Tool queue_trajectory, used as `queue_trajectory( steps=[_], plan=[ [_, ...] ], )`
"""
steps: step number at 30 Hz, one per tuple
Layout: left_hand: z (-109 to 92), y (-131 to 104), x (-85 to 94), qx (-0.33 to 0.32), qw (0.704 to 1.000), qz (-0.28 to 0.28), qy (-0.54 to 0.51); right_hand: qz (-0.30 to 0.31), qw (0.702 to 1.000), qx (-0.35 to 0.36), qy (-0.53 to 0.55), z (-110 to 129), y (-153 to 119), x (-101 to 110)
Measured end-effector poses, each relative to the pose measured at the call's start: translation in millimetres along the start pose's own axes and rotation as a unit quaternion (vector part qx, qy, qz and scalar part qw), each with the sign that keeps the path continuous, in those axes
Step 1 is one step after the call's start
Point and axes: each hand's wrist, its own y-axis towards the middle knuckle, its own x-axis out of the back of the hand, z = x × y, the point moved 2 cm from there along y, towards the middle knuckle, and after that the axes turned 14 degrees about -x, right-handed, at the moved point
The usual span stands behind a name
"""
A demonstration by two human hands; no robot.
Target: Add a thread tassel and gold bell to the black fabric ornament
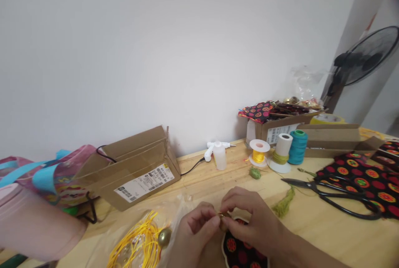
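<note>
Gold-coloured piece (222,215), held between your two hands above the dark patterned fabric (243,253) at the near edge of view. Your left hand (198,228) and right hand (254,214) each close thumb and fingers on it. The step appears to be fine two-handed fitting; the next move likely calls for steady pinches. Its direction and long axis are too small and covered to tell.

A plain, pale grey wall (187,52) is rising behind a light wooden worktop (314,230). At the right, a dark stand fan (370,58) is standing near a corner. Soft light is brightening the wall's middle, and its edges are looking dimmer.
</note>
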Motion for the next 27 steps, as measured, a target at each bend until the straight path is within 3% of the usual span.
queue_trajectory(
  steps=[5, 9, 11, 15, 17, 24, 27],
  plan=[
    [-8.0, 0.8, 0.7, -0.072, 0.981, -0.014, 0.178, -0.018, 0.996, 0.064, -0.059, 2.2, 0.0, 2.0],
    [-10.4, 1.3, -1.4, -0.125, 0.961, -0.018, 0.247, 0.028, 0.997, -0.076, 0.018, 1.1, 0.7, 0.8],
    [-9.9, 1.3, -1.0, -0.126, 0.961, -0.016, 0.246, 0.028, 0.992, -0.114, 0.049, 1.8, 0.7, 1.1],
    [-7.9, 1.1, 0.6, -0.134, 0.965, -0.029, 0.223, -0.008, 0.999, -0.033, 0.03, 5.0, 0.7, 3.6],
    [-7.2, -0.1, 0.9, -0.137, 0.964, -0.035, 0.223, -0.002, 0.999, -0.027, 0.025, 3.7, 0.4, 3.2],
    [-8.2, -5.5, 1.2, -0.139, 0.951, -0.048, 0.273, 0.032, 0.992, -0.113, 0.054, -1.6, 0.3, 0.3],
    [-5.7, -4.4, -0.6, -0.104, 0.974, -0.068, 0.191, 0.025, 0.991, -0.116, 0.057, -1.6, 1.4, 1.2]
  ],
)
